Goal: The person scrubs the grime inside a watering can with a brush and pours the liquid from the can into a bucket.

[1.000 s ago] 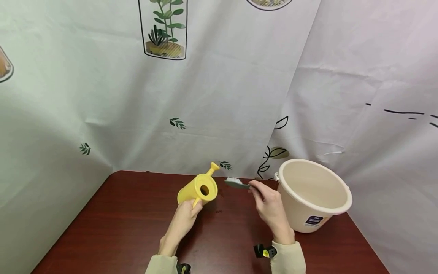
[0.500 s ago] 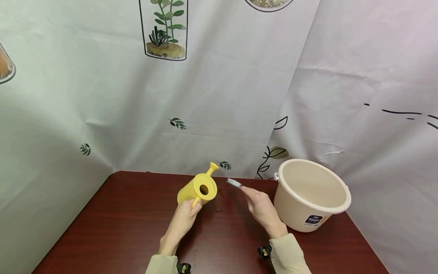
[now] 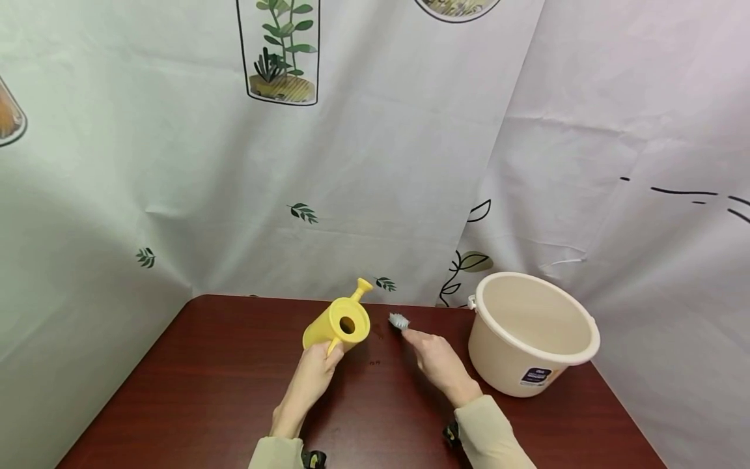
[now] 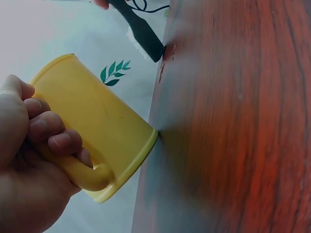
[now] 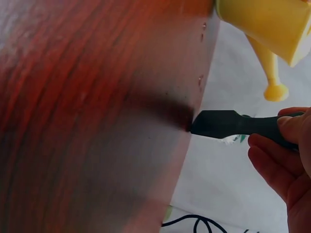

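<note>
My left hand (image 3: pixel 314 378) grips the handle of a yellow watering can (image 4: pixel 104 114). The can is tilted, its top opening facing me in the head view, and a lower edge of its base appears to meet the tabletop. To its right, my right hand (image 3: pixel 438 365) holds a dark green brush (image 5: pixel 218 124) by the handle, between thumb and fingers. White bristles (image 3: pixel 399 320) show on the brush's head, whose tip reaches down to the table near its far side. From the left wrist view the brush (image 4: pixel 143 36) is seen beyond the can.
A cream bucket (image 3: pixel 508 365) with a dark label stands at the right of the dark red wooden table (image 3: pixel 234 391). Small wet drops (image 3: pixel 375 362) lie on the tabletop between the hands. Behind hangs a white printed curtain (image 3: pixel 381 163).
My right hand has moved left and lowered the brush towards the table, its bristles turning more into sight. My left hand and the watering can have hardly moved.
</note>
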The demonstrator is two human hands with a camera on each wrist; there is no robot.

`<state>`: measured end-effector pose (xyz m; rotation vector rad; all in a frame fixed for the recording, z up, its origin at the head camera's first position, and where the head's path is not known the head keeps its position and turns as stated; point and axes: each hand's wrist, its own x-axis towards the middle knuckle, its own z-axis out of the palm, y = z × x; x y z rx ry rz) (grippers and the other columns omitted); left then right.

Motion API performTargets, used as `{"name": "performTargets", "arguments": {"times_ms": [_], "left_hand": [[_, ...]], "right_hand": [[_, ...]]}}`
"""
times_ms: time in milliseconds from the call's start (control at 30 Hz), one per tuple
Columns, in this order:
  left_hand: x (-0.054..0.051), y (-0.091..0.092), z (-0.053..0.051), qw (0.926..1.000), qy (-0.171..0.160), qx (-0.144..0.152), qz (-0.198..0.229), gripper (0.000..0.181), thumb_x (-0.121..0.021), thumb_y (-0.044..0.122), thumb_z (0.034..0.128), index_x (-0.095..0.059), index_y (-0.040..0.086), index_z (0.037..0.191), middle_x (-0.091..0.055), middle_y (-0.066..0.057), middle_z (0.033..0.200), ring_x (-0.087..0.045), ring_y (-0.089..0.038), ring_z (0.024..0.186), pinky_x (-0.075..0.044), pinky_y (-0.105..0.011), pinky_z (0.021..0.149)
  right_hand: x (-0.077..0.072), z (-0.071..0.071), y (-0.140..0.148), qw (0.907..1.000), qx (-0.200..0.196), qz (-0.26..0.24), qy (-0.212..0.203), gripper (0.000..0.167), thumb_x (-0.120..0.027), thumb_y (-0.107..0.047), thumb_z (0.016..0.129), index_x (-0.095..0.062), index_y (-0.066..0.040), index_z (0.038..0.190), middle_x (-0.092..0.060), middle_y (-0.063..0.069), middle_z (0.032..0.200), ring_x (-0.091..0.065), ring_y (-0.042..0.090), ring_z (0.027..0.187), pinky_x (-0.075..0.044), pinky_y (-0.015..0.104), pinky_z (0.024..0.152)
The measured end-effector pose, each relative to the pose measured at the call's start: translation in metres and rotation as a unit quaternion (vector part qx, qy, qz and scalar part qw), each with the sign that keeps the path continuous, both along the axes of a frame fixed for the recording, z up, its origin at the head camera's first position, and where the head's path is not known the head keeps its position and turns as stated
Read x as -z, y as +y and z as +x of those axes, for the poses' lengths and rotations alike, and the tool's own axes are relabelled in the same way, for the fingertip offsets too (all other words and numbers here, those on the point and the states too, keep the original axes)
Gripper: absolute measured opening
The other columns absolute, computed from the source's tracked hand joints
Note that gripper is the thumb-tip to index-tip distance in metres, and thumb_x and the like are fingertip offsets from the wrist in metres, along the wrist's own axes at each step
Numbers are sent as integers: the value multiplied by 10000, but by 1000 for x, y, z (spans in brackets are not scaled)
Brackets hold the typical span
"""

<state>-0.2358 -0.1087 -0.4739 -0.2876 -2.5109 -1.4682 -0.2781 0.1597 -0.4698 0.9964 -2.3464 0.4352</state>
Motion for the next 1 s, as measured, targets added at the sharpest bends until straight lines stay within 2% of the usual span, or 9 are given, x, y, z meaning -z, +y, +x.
{"name": "performTargets", "arguments": {"times_ms": [167,533,833,1000], "left_hand": [[0,0,0,10000,-36,-30,35,448,-544,179,1005,-362,135,598,-284,76,540,-262,-45,460,-240,-209,465],[1,-3,-1,9998,-77,-128,166,451,-553,204,1002,-360,130,601,-287,73,539,-267,-47,456,-245,-215,467],[1,-4,0,9995,-150,-204,205,445,-552,163,997,-362,130,596,-291,70,534,-273,-59,460,-247,-214,468],[2,-4,-1,9996,-40,-262,140,441,-556,176,993,-359,134,601,-296,79,537,-280,-54,466,-251,-215,468]], "right_hand": [[1,0,-3,9994,101,222,-251,219,-595,84,873,-622,-118,953,-667,30,901,-659,188,739,-530,343,626],[11,1,-11,9940,486,634,-750,98,-620,12,841,-621,-73,889,-619,17,827,-636,209,670,-504,342,585],[14,5,-14,9895,466,924,-1012,134,-669,-2,822,-585,-93,872,-616,29,848,-637,241,670,-501,340,579],[16,6,-14,9884,412,957,-1108,126,-687,-10,822,-599,-78,880,-620,35,870,-643,259,687,-508,359,588]]}}
